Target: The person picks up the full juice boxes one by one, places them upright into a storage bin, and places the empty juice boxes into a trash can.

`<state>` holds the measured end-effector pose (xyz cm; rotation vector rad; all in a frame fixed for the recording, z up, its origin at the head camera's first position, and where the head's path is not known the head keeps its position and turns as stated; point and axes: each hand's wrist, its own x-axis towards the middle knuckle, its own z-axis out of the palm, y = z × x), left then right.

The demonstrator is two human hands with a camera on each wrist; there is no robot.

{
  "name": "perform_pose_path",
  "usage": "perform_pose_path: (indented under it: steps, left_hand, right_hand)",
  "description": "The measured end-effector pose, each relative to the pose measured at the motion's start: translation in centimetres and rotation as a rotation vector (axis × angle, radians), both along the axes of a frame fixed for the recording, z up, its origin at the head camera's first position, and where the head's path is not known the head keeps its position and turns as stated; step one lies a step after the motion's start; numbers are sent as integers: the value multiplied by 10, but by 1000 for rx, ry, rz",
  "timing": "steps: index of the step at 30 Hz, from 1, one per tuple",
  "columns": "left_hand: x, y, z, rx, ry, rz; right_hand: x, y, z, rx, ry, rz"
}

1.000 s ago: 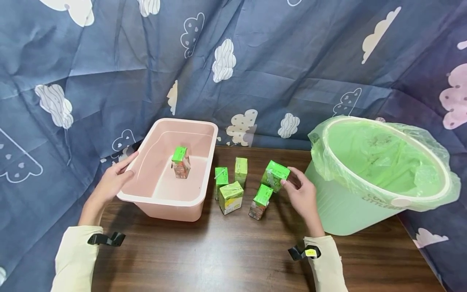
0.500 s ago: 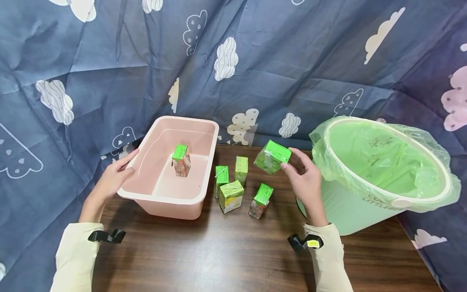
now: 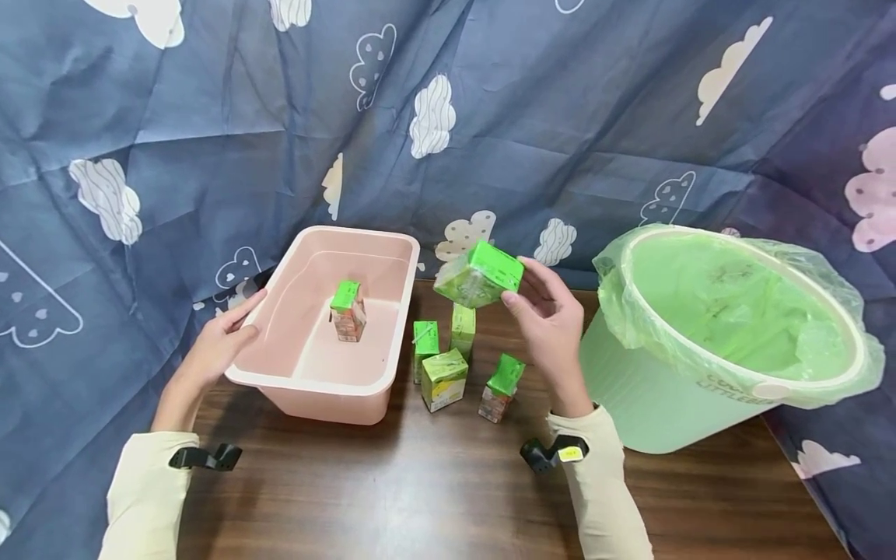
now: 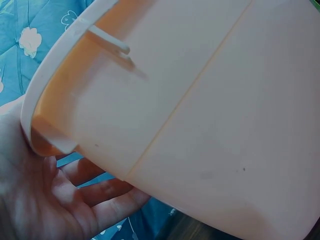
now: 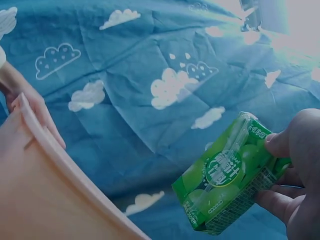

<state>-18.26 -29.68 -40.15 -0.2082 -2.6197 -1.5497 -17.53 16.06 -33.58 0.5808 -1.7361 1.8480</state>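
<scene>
My right hand (image 3: 549, 330) pinches a green juice box (image 3: 479, 274) and holds it up above the table, tilted, with its bright green end toward the fingers. In the right wrist view the juice box (image 5: 225, 172) shows a fruit print and a straw along its side. My left hand (image 3: 213, 350) grips the left rim of a pink plastic basin (image 3: 318, 381); the left wrist view has the thumb side at the rim and the fingers under it. One juice box (image 3: 348, 311) with a green top stands inside the basin.
Between basin and bin stand several juice boxes: a green one (image 3: 425, 350), a pale green one (image 3: 462, 330), a yellow-green one (image 3: 444, 381) and a green-topped brown one (image 3: 501, 387). A green bin (image 3: 644, 404) with a plastic liner stands at the right. A cloud-print cloth (image 3: 525, 117) hangs behind.
My right hand has lifted the green juice box off the table and carried it leftward, toward the basin. The left hand has kept its grip on the rim.
</scene>
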Motion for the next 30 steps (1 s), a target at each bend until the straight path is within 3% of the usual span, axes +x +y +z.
perform_pose_path:
  steps: [7,16,30]
  left_hand:
    - [0,-1,-1,13,8,-9]
    - [6,-8,0,-14,-10,15]
    - [-1,-3,-1,-2,-11,-8]
  right_hand:
    - [-12,-25,20,39,60,78]
    - [-30,-58,30,54,82,192]
    - [-63,-90,45,209,-6,135]
